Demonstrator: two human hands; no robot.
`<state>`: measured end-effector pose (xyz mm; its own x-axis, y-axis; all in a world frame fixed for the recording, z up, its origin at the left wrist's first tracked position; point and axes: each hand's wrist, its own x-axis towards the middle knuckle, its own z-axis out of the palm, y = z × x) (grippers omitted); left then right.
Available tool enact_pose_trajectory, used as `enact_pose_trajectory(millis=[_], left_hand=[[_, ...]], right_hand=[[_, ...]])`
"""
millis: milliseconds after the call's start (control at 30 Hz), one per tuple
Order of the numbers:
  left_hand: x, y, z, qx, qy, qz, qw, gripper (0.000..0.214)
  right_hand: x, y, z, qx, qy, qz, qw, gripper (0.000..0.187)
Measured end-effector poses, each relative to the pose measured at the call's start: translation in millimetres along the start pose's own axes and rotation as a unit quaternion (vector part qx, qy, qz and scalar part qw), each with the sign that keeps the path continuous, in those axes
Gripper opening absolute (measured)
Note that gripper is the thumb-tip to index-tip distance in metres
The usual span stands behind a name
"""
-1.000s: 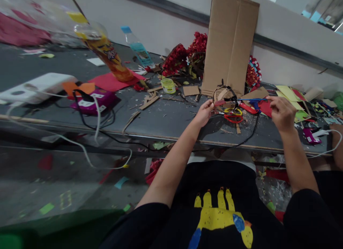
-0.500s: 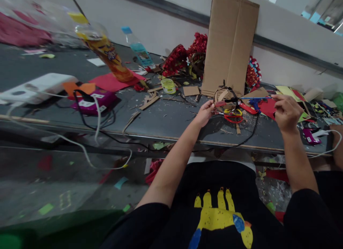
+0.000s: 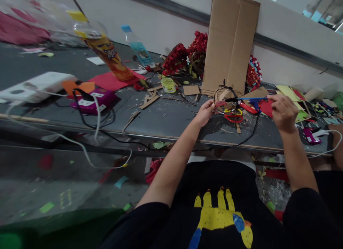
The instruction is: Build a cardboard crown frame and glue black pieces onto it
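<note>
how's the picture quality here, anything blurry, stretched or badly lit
Head view, middle: left hand and cardboard fairly clear; head view, left edge: power strip and plastic bag soft and stretched; head view, bottom: floor dim; head view, near edge: soft shadow on the table, no strong glare.

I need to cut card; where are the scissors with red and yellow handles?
The scissors lie right of centre in the head view, on the dark grey table, between the bare left hand and the red-and-blue tool.
</note>
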<state>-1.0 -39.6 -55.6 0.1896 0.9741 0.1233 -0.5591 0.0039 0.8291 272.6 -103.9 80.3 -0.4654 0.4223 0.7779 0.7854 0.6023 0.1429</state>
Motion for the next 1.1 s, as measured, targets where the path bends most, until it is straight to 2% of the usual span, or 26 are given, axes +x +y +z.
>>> enact_pose_trajectory(millis=[133,267,367,500,600,700,833,1000,1100], left_hand=[[1,-2,-1.6,-0.002,0.000,-0.003,1.000,0.022],[2,-3,-3.4,-0.002,0.003,-0.002,1.000,0.024],[3,-4,-4.6,-0.008,-0.001,0.001,1.000,0.025],[3,-5,-4.5,-0.004,-0.006,0.010,1.000,0.024],[2,-3,-2.8,-0.001,-0.007,0.016,1.000,0.023],[0,-1,-0.5,0.002,0.000,0.012,1.000,0.021],[-1,1,2.0,0.001,0.002,0.008,1.000,0.020],[-1,2,3.0,-0.013,0.005,0.007,1.000,0.023],[-1,3,2.8,-0.009,0.015,-0.006,1.000,0.024]], right_hand=[[-3,6,-2,-0.007,-0.004,0.015,1.000,0.023],[-6,11,-2,0.002,0.010,-0.011,1.000,0.023],[-7,12,-3,0.008,0.015,0.013,1.000,0.024],[-4,7,-3,0.011,0.071,0.041,0.997,0.028],[1,-2,-2,0.011,0.106,0.006,0.994,0.028],[5,-12,0,0.004,0.092,-0.043,0.995,0.024],[8,-17,3,0.000,0.068,-0.059,0.996,0.025],[3,-5,2,-0.003,0.079,-0.077,0.994,0.023],[-2,4,0,-0.006,0.061,-0.051,0.997,0.023]])
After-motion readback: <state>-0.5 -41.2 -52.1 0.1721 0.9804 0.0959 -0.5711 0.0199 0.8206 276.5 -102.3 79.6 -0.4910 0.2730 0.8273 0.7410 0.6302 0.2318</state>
